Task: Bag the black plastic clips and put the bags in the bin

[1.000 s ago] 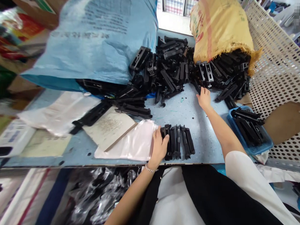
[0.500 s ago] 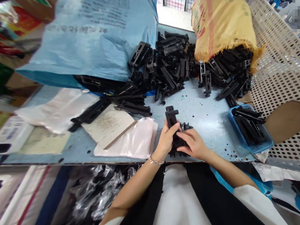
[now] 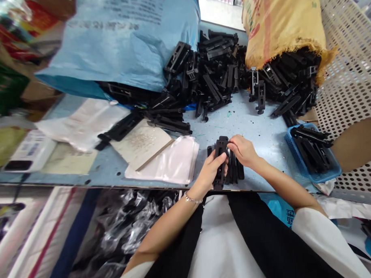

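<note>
Near the table's front edge, my left hand [image 3: 211, 170] is wrapped around a long black plastic part [image 3: 221, 150] with a slotted face, its thumb lying across the front. Beside the far end of that part is my right hand [image 3: 244, 150], fingers curled and pressed together; their tips are partly hidden, so what they pinch cannot be made out. Underneath and to the right, several similar black parts [image 3: 234, 171] lie side by side on the table, partly covered by my hands.
A blue sack [image 3: 116, 43] and a yellow sack [image 3: 283, 29] spill black parts [image 3: 213, 87] across the back. To the right, a blue basket [image 3: 324, 176] holds more, beside a perforated white crate [image 3: 352, 80]. White plastic bags [image 3: 178, 161] and a board [image 3: 139, 143] lie left.
The held black part has turned more upright and come down nearer the other parts. My right hand has moved from its lower side to its far end, fingers now curled. The view has shifted slightly.
</note>
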`<state>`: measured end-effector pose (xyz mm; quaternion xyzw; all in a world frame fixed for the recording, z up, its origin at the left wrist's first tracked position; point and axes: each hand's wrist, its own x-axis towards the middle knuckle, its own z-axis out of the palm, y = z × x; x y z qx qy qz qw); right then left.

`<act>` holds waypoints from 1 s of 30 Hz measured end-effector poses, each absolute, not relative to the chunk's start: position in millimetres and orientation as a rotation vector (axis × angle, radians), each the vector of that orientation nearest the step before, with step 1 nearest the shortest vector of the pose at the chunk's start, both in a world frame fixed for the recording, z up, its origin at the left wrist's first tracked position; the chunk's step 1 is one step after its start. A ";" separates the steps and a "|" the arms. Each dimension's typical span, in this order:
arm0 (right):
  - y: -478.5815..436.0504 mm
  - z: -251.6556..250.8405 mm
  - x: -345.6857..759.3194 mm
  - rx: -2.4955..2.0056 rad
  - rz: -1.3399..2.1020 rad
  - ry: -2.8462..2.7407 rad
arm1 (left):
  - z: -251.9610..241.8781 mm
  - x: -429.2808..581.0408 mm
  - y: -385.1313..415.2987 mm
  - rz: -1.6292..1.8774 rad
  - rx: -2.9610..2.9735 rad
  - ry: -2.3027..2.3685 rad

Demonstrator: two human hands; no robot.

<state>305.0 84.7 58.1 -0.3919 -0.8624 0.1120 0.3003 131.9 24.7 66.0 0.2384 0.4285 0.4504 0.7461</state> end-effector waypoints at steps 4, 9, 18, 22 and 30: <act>48.9 58.0 283.4 -0.853 0.257 -2.434 | 65.1 112.2 37.2 1.114 0.507 1.013; 15.8 32.1 269.6 -0.665 0.070 -2.496 | 67.1 104.8 30.8 1.010 0.593 1.036; 22.2 30.7 279.5 -0.681 0.477 -2.416 | 75.4 110.2 27.3 1.105 0.583 1.034; 11.7 29.5 274.5 -0.994 0.972 -2.095 | 60.2 122.0 33.9 1.238 0.593 1.098; 7.2 54.6 389.1 -1.682 0.265 -1.578 | 16.5 134.0 37.7 1.007 1.024 0.986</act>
